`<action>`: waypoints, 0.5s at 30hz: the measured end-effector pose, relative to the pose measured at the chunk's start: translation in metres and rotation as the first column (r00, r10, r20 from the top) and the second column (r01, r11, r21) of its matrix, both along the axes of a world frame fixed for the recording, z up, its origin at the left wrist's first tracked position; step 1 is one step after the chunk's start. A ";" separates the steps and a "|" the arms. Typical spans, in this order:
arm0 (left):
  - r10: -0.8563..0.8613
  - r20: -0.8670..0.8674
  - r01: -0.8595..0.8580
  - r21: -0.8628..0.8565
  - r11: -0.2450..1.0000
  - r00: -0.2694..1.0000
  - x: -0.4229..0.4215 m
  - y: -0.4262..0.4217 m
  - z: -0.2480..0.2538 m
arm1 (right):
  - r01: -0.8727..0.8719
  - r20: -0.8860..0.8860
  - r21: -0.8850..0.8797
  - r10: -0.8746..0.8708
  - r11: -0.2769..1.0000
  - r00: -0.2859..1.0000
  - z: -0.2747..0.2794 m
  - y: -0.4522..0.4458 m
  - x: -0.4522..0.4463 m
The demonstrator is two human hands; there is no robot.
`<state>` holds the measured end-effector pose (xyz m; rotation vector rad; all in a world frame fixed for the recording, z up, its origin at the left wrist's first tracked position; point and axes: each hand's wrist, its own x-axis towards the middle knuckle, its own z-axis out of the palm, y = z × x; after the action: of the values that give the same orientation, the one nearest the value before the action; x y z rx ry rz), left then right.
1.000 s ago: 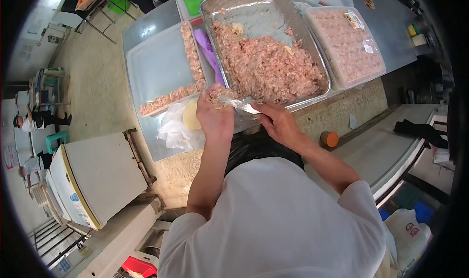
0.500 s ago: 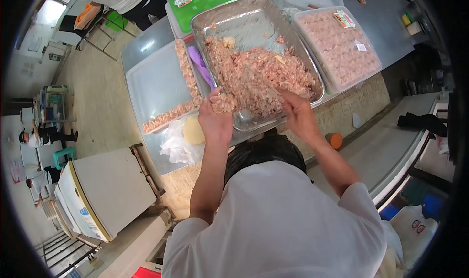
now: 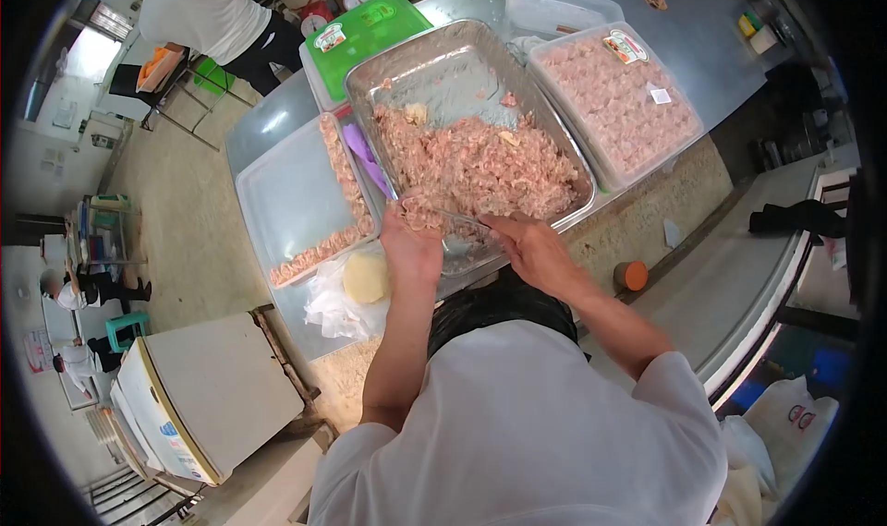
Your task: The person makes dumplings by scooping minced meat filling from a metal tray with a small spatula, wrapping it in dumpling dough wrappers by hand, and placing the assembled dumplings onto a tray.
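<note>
On the counter [image 3: 721, 36], the tray [image 3: 430, 41] holding mince [image 3: 490, 166] lies between the part-filled container [image 3: 291, 193] on the left and the filled container [image 3: 662, 165] on the right. The plastic bag [image 3: 323, 314] sits at the counter's near-left corner, before the part-filled container.

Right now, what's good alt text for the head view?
Left hand cups a portion of minced meat as the right hand holds a thin tool to it, by a metal tray of mince. Left of the tray is a part-filled plastic container; right, a full one.
</note>
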<state>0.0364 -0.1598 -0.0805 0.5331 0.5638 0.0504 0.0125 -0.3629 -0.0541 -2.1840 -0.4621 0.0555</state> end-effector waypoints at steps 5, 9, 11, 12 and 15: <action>-0.048 0.141 0.056 -0.051 0.997 0.989 -0.001 0.014 -0.023 | 0.191 -0.014 0.015 -0.191 0.982 0.982 0.006 -0.026 0.026; -0.049 -0.008 0.049 -0.024 0.999 0.999 -0.004 0.007 0.014 | 0.057 -0.094 -0.645 -0.154 0.762 0.984 -0.011 -0.087 0.055; -0.031 0.025 0.033 -0.073 0.997 0.999 -0.008 0.012 0.015 | 0.002 -0.098 -0.545 -0.066 0.838 0.993 0.010 -0.089 0.057; -0.043 0.061 0.047 -0.070 0.996 0.997 -0.012 0.017 0.004 | -0.026 -0.078 -0.412 -0.006 0.911 0.997 0.027 -0.084 0.046; -0.057 0.110 0.065 -0.074 0.995 0.992 -0.009 0.025 -0.021 | -0.156 0.009 -0.105 0.158 0.982 0.987 0.028 -0.051 0.026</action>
<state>0.0276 -0.1350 -0.1010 0.4687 0.4419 -0.0008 0.0382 -0.4135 -0.0260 -2.2472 -0.6538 0.1499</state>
